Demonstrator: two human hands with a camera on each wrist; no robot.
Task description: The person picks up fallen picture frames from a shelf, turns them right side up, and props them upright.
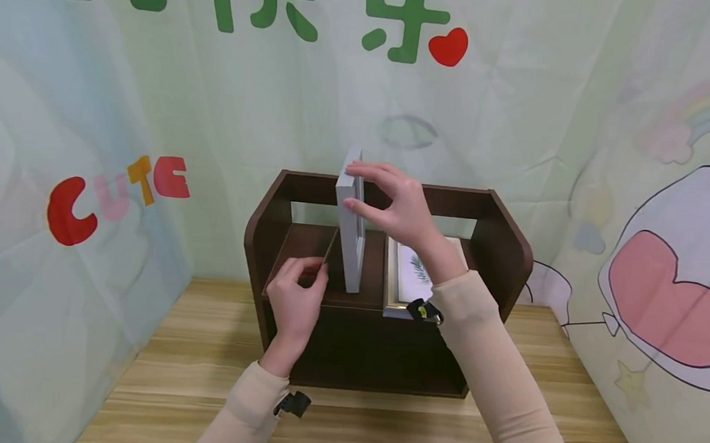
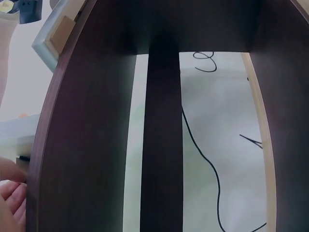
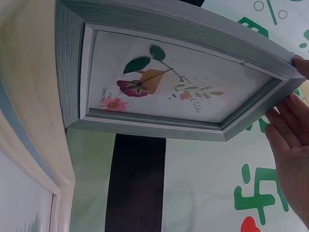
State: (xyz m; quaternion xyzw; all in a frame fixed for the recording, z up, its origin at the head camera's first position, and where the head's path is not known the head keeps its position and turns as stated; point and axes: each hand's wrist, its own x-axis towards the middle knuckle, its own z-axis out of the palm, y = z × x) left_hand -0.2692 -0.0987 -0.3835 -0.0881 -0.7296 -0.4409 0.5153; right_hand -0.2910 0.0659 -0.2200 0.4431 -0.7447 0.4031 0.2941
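Note:
A grey picture frame stands upright on the top of a dark brown shelf, seen nearly edge-on in the head view. In the right wrist view, its front shows pressed flowers. My right hand grips its upper part between thumb and fingers. My left hand pinches a thin dark strip beside the frame's back, apparently its stand. Only part of the left hand shows at the lower left of the left wrist view. A second picture frame with a green leaf print lies at the right, partly under my right forearm.
The shelf's lower compartment opens toward me, and side panels rise at both ends. A wood-grain table carries the shelf. Behind hangs a printed cloth. A black cable shows through the shelf's back in the left wrist view.

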